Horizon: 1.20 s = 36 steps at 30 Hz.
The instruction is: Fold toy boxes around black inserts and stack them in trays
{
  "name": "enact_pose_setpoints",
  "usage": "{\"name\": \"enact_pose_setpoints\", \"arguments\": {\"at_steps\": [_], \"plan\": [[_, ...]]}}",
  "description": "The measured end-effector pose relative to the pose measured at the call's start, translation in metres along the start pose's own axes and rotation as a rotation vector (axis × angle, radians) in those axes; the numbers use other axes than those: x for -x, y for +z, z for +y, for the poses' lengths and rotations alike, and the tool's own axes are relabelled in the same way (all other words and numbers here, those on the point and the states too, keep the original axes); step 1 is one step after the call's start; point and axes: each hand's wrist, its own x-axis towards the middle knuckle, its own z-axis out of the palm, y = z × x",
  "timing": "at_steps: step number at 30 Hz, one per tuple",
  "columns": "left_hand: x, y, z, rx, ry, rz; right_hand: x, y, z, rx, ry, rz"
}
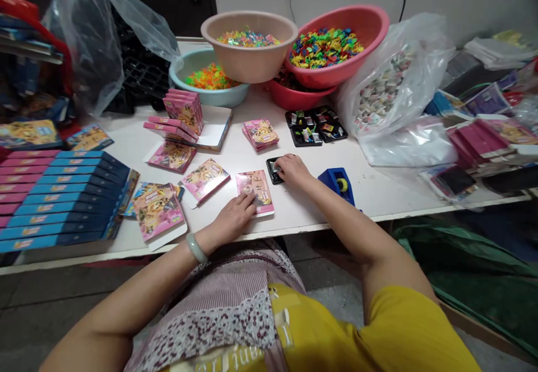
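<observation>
My left hand [233,215] lies flat on a small pink printed box [257,188] near the white table's front edge [378,193]. Just to its right, my right hand [292,169] rests on a small black tray [273,170], fingers curled over the little pieces in it. More pink boxes [205,177] lie loose to the left, and one stack [260,133] sits behind. A blue tape dispenser [338,184] stands right of my right forearm.
Basins of colourful plastic pieces [325,47] stand at the back, beside black filled trays [315,125] and a clear bag of small packets [386,86]. Rows of blue and pink boxes [59,193] fill the left. More pink boxes [487,136] lie far right.
</observation>
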Motion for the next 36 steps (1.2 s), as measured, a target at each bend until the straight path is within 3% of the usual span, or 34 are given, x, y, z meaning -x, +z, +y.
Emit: {"name": "enact_pose_setpoints", "arguments": {"at_steps": [8,17,21,27,32,36], "plan": [[0.009,-0.001,0.000,0.016,0.047,0.065,0.019,0.006,-0.001,0.074,-0.038,0.152],[0.010,-0.001,0.000,0.035,0.026,0.048,0.039,0.020,-0.004,-0.042,-0.112,0.168],[0.010,-0.003,-0.001,0.046,0.044,0.045,0.023,0.012,0.015,-0.173,-0.003,0.099],[0.009,-0.004,-0.003,0.069,0.044,0.047,0.001,0.009,0.026,-0.221,0.169,-0.135],[0.018,-0.006,-0.004,0.119,0.015,0.064,0.033,0.011,0.009,-0.253,0.207,-0.166],[0.023,-0.010,-0.004,0.186,0.013,0.144,0.070,0.010,-0.008,-0.266,0.122,-0.071]]}}
